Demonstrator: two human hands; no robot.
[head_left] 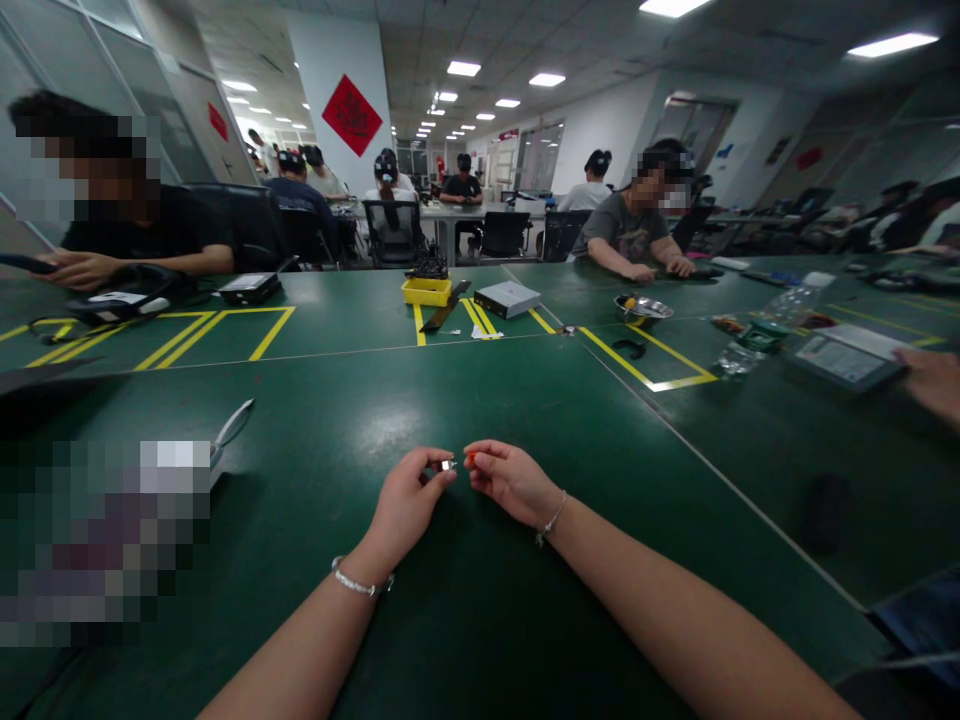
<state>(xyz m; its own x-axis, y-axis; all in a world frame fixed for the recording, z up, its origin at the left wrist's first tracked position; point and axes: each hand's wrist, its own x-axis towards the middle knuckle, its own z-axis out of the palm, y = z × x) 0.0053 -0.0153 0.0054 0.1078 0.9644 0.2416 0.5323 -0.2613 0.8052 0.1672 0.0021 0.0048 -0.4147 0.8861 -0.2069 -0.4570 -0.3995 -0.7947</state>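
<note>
"How would you go about it, from where we're standing?"

"Gently, I'd say. The left hand (411, 497) has a small white piece (447, 465) pinched between thumb and fingers, and a thin end seems to poke out toward the other side. With something that tiny, a light grip well back from that end should leave it clear of the fingers."

"And the right hand (516, 482)?"

"Closed to a pinch as well, thumb against finger, on a red piece (472, 456). Only a bit of it peeps out, so I can't tell its shape. A slight turn of the wrist might give a better look at it."

"Anything to watch for?"

"A slip, I'd guess. Pieces like those could skitter off if dropped. Hands low over the tabletop (390, 410), forearms steady, both pieces level and in plain sight: that's how I'd do it. Slowly, and no hard squeezing."

"So where exactly are the two pieces?"

"Right at the fingertips. The white one sits on the side of the left hand that faces the right, the red one on the side of the right hand that faces back. They're near each other but apart, a narrow gap between them."

"Hands resting on the tabletop?"

"Can't tell from here. The yellow tray (427, 294) is well apart, over on the far side."
</note>
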